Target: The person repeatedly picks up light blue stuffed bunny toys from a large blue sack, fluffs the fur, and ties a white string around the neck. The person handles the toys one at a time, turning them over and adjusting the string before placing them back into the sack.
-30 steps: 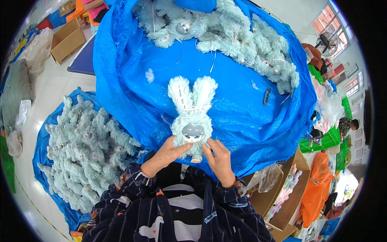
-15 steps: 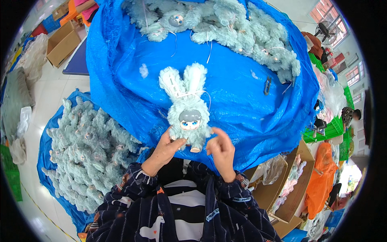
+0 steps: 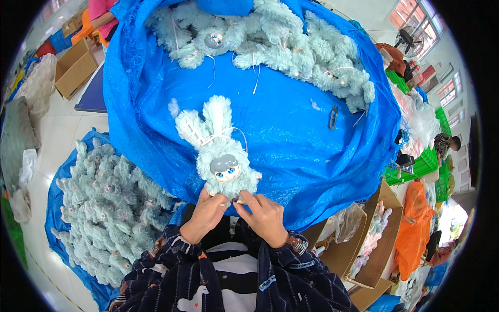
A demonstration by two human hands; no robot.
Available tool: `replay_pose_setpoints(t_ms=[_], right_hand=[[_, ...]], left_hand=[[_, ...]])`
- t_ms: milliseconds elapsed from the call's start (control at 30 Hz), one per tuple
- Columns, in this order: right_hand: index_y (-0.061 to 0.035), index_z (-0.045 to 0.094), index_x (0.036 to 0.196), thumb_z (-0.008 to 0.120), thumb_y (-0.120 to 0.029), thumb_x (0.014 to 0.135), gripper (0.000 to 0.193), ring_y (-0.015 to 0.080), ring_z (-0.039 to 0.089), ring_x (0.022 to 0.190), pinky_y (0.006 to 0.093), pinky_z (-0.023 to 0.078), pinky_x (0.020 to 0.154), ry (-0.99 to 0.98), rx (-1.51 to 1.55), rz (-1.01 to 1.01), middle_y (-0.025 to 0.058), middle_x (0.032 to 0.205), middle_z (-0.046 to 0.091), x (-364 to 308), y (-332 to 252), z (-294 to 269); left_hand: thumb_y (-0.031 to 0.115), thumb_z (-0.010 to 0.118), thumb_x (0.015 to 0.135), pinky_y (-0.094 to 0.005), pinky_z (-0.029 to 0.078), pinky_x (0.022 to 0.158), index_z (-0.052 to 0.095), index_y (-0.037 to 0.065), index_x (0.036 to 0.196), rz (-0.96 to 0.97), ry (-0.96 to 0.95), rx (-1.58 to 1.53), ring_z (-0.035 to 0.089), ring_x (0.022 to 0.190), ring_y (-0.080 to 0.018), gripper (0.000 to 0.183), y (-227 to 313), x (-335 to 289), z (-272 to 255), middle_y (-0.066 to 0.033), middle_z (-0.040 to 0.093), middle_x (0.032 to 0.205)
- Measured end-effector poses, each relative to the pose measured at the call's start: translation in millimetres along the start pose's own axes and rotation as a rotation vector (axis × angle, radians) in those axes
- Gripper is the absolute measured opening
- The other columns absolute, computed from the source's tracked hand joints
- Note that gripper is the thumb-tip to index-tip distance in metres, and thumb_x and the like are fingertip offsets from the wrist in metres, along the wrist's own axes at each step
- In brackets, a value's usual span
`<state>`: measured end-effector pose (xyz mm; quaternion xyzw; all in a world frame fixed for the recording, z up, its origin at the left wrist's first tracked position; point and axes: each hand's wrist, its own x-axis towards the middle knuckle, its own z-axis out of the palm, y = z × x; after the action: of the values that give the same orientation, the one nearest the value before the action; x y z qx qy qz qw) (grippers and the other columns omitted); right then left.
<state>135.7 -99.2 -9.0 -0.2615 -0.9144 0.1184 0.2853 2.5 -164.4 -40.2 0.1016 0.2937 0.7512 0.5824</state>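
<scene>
In front of me, a pale blue-green plush doll (image 3: 218,148) with long rabbit ears and a vinyl face lies face up on a blue plastic sheet (image 3: 291,166). A white ribbon is tied around the base of its ears. My left hand (image 3: 207,214) is closed on one foot at the doll's lower edge. My right hand (image 3: 261,216) pinches the other foot, close beside the left. Both feet are mostly covered by my fingers.
A heap of similar plush dolls (image 3: 275,39) lies at the sheet's far side. Thread snips (image 3: 333,117) rest on the right. More dolls (image 3: 104,213) fill a blue bag at lower left. Cardboard boxes (image 3: 382,234) stand at right, and a person (image 3: 102,18) is at far left.
My right hand has come in to the doll's foot and closed on it. The doll lies lower and further left in view, tilted slightly. The whole view has shifted a little.
</scene>
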Motion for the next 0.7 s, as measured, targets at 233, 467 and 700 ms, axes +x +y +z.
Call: replay_pose_setpoints(t_ms=[233, 467, 700], right_hand=[[-0.0058, 0.051, 0.079, 0.057, -0.016, 0.081, 0.012, 0.0181, 0.046, 0.037, 0.0269, 0.036, 0.037, 0.183, 0.440, 0.264, 0.0059, 0.051, 0.047, -10, 17, 21], [-0.0048, 0.048, 0.091, 0.042, -0.023, 0.090, 0.020, 0.0086, 0.045, 0.044, 0.0226, 0.039, 0.042, -0.155, 1.736, 0.826, 0.0038, 0.062, 0.052, 1, -2, 16], [-0.0033, 0.056, 0.101, 0.059, -0.015, 0.082, 0.022, 0.0073, 0.056, 0.068, 0.0222, 0.046, 0.060, -0.262, 1.095, 0.276, 0.0018, 0.079, 0.060, 48, 28, -39]], left_hand=[[-0.010, 0.041, 0.070, -0.0382, 0.041, 0.090, 0.036, 0.000, 0.122, -0.006, -0.028, 0.016, 0.047, 0.110, -0.0237, 0.053, -9, -12, 5, -0.0112, 0.046, 0.118], [-0.010, 0.045, 0.065, -0.0450, 0.045, 0.084, 0.037, 0.003, 0.121, 0.134, 0.030, -0.023, 0.050, 0.105, -0.0292, 0.058, 14, -22, -6, -0.0135, 0.048, 0.115], [0.009, 0.042, 0.087, -0.0365, 0.042, 0.085, 0.041, -0.003, 0.118, 0.866, 0.152, 0.136, 0.050, 0.099, -0.0211, 0.033, 124, -86, -123, -0.0152, 0.047, 0.118]])
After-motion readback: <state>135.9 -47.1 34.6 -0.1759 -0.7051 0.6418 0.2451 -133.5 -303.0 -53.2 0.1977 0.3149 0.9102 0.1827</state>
